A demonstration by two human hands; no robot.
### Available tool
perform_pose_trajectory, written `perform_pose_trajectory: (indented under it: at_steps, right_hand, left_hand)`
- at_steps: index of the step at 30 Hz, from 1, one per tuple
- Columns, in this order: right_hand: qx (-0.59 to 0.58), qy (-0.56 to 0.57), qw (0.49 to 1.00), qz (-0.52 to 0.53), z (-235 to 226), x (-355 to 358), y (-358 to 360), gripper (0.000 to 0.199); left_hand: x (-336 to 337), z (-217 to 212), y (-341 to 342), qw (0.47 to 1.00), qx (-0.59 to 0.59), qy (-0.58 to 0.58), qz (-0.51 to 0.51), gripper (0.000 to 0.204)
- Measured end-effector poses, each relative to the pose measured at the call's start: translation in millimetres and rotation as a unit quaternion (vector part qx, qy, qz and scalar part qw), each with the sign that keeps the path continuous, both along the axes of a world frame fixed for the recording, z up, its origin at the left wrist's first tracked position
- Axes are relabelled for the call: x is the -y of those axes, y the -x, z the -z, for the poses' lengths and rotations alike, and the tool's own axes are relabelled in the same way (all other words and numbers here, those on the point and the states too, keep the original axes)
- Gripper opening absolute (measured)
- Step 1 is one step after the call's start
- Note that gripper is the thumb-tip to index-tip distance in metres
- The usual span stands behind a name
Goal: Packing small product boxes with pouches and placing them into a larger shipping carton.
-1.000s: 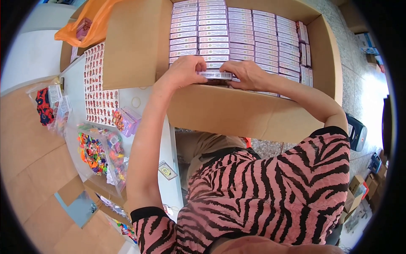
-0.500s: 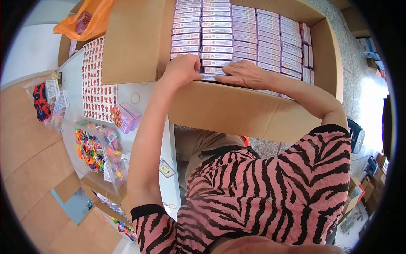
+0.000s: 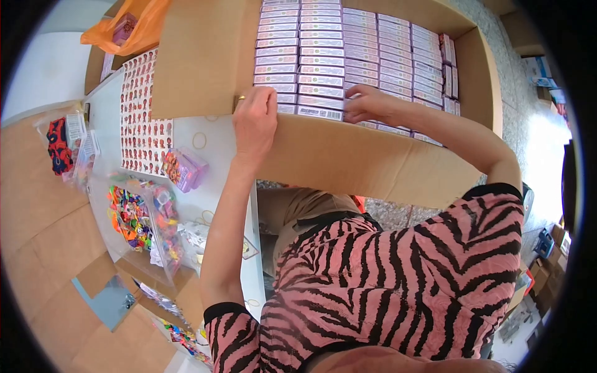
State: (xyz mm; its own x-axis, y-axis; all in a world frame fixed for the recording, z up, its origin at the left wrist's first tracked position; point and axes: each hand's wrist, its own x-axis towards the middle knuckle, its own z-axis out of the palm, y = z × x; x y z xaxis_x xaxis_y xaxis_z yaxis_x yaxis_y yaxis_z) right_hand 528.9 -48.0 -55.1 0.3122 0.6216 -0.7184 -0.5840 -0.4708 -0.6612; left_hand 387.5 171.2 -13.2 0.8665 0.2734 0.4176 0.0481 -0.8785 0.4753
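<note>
— Where the white bench [image 3: 205, 140] ends, what is seen?
— A carton [image 3: 348, 155] of packed boxes [image 3: 348, 56] on speckled floor [image 3: 528, 105].
— And the hands?
— The left hand [image 3: 255, 121] is curled on the carton edge; the right hand [image 3: 367, 105] is laid flat on the boxes, fingertips hidden.

small boxes [image 3: 373, 56] in carton [image 3: 205, 68], table [image 3: 214, 161] left

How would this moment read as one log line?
left hand: on carton edge | right hand: on small boxes | carton: nearly full
</note>
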Motion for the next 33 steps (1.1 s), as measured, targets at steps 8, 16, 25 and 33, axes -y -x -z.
perform_pose_trajectory:
  at_steps: [8, 16, 25, 33]
  right_hand:
    - [0.118, 0.012, 0.990, 0.072, 16.1, -1.8, -18.1, 0.054]
    - [0.133, 0.099, 0.983, 0.075, 0.3, -57.3, -7.2, 0.017]
    - [0.024, -0.004, 0.986, 0.166, 11.1, -30.3, -4.6, 0.007]
    - [0.095, 0.040, 0.993, 0.059, -20.9, -40.7, 9.5, 0.018]
  left_hand:
    - [1.4, 1.4, -0.8, 1.000, -0.008, 0.027, 0.012, 0.005]
    - [3.2, 5.6, -1.7, 1.000, 0.006, 0.017, 0.012, 0.005]
    - [1.1, 6.9, -2.0, 0.999, -0.017, 0.013, 0.028, 0.007]
    - [1.2, 9.4, -16.7, 0.987, -0.061, -0.149, -0.022, 0.031]
